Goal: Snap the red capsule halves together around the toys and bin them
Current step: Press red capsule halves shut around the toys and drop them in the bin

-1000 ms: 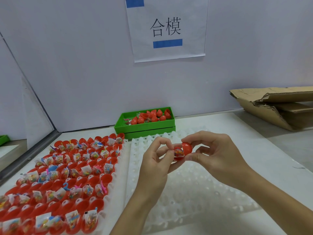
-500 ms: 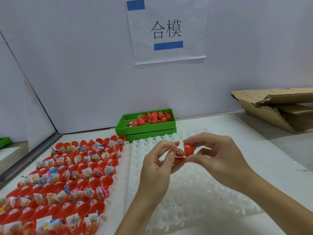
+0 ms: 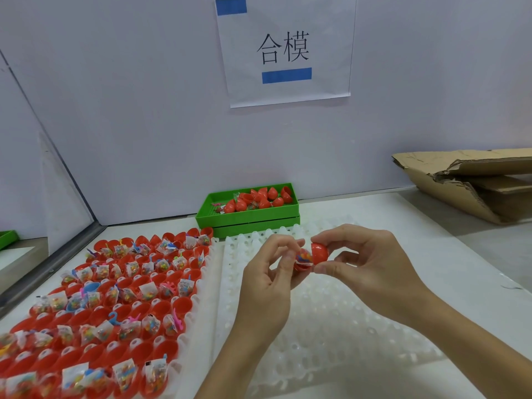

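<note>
A red capsule half [image 3: 320, 252] sits pinched between the right thumb and forefinger, its open mouth turned toward the other hand. Just beside it, against the left fingertips, the second red half [image 3: 301, 265] holds a bagged multicoloured toy [image 3: 305, 257]; the two halves meet at an angle, not closed. Beyond the fingers, a green bin [image 3: 250, 214] holds a heap of finished red capsules [image 3: 263, 198]. Left of the left hand, rows of open red halves with bagged toys [image 3: 115, 289] stand upright in a white tray [image 3: 205, 295]
</note>
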A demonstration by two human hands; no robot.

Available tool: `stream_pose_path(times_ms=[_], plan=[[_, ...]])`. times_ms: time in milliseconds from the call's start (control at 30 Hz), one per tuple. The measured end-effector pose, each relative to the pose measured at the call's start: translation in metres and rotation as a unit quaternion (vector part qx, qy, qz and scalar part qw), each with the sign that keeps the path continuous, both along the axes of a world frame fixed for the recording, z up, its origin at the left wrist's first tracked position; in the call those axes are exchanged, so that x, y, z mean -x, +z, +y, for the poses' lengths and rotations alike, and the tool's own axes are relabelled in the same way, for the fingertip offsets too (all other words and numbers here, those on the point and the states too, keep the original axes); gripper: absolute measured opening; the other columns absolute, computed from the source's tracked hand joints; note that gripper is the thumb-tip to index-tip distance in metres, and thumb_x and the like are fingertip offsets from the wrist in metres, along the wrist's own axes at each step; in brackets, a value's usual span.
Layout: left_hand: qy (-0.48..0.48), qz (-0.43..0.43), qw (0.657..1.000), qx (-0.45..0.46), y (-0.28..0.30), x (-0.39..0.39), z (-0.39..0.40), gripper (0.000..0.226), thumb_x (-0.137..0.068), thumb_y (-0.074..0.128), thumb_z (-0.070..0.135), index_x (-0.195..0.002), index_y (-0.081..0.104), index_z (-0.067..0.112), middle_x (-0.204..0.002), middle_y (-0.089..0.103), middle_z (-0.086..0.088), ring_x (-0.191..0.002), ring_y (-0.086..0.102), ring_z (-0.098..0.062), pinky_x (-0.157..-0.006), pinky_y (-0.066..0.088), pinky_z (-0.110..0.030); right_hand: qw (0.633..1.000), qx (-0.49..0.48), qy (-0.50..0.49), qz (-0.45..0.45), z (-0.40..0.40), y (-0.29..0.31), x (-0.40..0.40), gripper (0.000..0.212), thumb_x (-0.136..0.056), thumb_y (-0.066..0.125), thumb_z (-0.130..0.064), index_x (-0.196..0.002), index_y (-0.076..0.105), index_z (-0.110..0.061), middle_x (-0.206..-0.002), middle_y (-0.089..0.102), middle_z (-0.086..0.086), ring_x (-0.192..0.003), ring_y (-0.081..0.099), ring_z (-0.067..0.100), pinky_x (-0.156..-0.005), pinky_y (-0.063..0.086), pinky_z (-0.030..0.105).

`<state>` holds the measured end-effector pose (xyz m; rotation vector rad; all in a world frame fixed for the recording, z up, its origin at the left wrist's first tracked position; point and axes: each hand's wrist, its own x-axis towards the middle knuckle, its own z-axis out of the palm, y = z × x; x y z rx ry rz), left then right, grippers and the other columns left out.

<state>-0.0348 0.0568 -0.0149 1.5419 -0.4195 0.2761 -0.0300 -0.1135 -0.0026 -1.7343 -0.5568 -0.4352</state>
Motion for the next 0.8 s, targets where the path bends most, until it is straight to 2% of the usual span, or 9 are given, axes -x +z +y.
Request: stream_pose_path(times_ms=[100, 167, 267, 333, 433, 567, 700, 800], plan=[[-0.004, 0.0, 1.0, 0.007, -0.0013, -0.0007, 0.0007, 0.024, -0.104, 0.044, 0.011, -0.092, 0.064, 0.017, -0.107, 0.07, -0.008, -0.107, 0.069, -0.027, -0.083, 0.059, -0.03, 1.0, -0.007, -0.005, 0.003, 0.0016, -0.0001, 0.0005, 0.032, -0.068, 0.087, -0.008, -0.094, 0.076, -0.023, -0.089, 0.074, -0.009, -0.082, 0.069, 0.019, -0.068, 0.059, 0.041], [-0.012, -0.007, 1.0, 0.008, -0.0014, -0.0004, 0.0017, 0.022, -0.103, 0.049, 0.009, -0.091, 0.064, 0.019, -0.107, 0.071, -0.005, -0.114, 0.066, -0.026, -0.083, 0.059, -0.029, 1.0, -0.008, -0.011, 0.005, 0.002, -0.0005, 0.0008, 0.03, -0.067, 0.086, -0.015, -0.095, 0.077, -0.02, -0.089, 0.074, -0.009, -0.082, 0.07, 0.02, -0.069, 0.06, 0.041], [-0.018, -0.035, 0.999, -0.005, -0.0024, 0.0006, 0.0035, 0.009, -0.093, 0.058, 0.014, -0.094, 0.065, 0.019, -0.113, 0.069, 0.006, -0.125, 0.058, -0.015, -0.084, 0.058, -0.029, 1.0, -0.015, -0.017, 0.009, 0.0024, -0.0011, 0.001, 0.031, -0.068, 0.087, -0.009, -0.096, 0.076, -0.018, -0.088, 0.075, -0.007, -0.082, 0.071, 0.021, -0.071, 0.061, 0.044], [-0.019, -0.047, 0.999, -0.014, -0.003, 0.0007, 0.0038, 0.009, -0.089, 0.061, 0.016, -0.097, 0.064, 0.018, -0.116, 0.067, 0.011, -0.127, 0.056, -0.008, -0.085, 0.058, -0.029, 1.0, -0.02, -0.018, 0.011, 0.0028, -0.0006, 0.0012, 0.031, -0.069, 0.086, -0.005, -0.095, 0.076, -0.019, -0.087, 0.075, -0.006, -0.083, 0.071, 0.022, -0.072, 0.061, 0.046], [-0.016, -0.055, 0.998, -0.021, -0.0028, 0.0001, 0.0032, 0.015, -0.089, 0.065, 0.008, -0.101, 0.063, 0.018, -0.112, 0.067, 0.014, -0.109, 0.065, -0.001, -0.081, 0.057, -0.023, 1.0, -0.008, -0.024, 0.008, 0.0023, 0.0004, 0.0015, 0.031, -0.07, 0.086, -0.008, -0.095, 0.075, -0.022, -0.088, 0.075, -0.007, -0.083, 0.072, 0.02, -0.072, 0.061, 0.042], [0.017, -0.046, 0.998, -0.034, -0.0041, -0.0016, 0.0025, 0.013, -0.095, 0.064, 0.01, -0.096, 0.064, 0.023, -0.122, 0.067, 0.009, -0.11, 0.067, -0.008, -0.084, 0.06, -0.032, 1.0, -0.014, -0.021, 0.014, 0.0027, -0.0003, 0.0025, 0.031, -0.07, 0.086, -0.006, -0.096, 0.076, -0.02, -0.087, 0.075, -0.007, -0.082, 0.072, 0.019, -0.072, 0.061, 0.041], [0.031, -0.037, 0.998, -0.029, -0.0028, -0.0006, 0.0016, 0.008, -0.095, 0.063, 0.013, -0.089, 0.065, 0.018, -0.129, 0.065, 0.006, -0.092, 0.072, -0.003, -0.079, 0.059, -0.026, 1.0, -0.014, -0.017, 0.013, 0.0035, -0.0012, 0.0021, 0.03, -0.07, 0.086, -0.004, -0.096, 0.076, -0.017, -0.086, 0.074, -0.008, -0.081, 0.071, 0.02, -0.072, 0.061, 0.038], [0.042, -0.033, 0.998, -0.037, -0.0021, 0.0006, 0.0014, 0.01, -0.094, 0.064, 0.015, -0.086, 0.066, 0.021, -0.13, 0.065, 0.007, -0.085, 0.074, -0.007, -0.077, 0.061, -0.031, 1.0, -0.014, -0.015, 0.011, 0.0034, -0.0019, 0.0021, 0.03, -0.07, 0.085, -0.005, -0.097, 0.076, -0.015, -0.086, 0.074, -0.007, -0.081, 0.072, 0.02, -0.072, 0.062, 0.036]])
